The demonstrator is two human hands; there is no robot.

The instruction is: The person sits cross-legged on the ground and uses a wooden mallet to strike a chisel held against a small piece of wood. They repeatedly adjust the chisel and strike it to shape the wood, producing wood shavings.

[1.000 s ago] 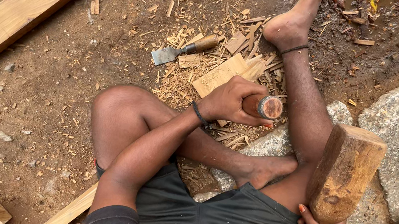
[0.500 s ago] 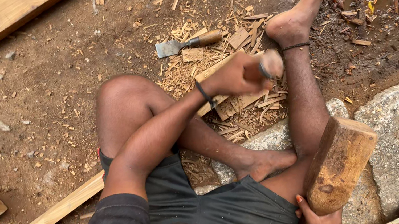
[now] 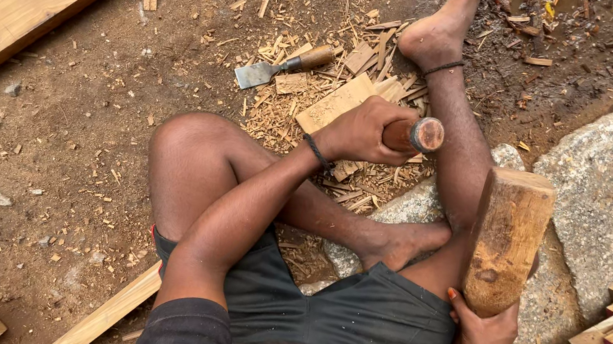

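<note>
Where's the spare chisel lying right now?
In the head view, the spare chisel lies on the dirt among wood chips, up and left of the left hand, near the outstretched foot.

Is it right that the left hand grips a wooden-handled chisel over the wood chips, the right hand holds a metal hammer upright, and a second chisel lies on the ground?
Not quite. In the head view the right hand holds a wooden mallet, not a metal hammer. The rest stands: the left hand grips the wooden-handled chisel over the wood chips, and a second chisel lies on the ground.
</note>
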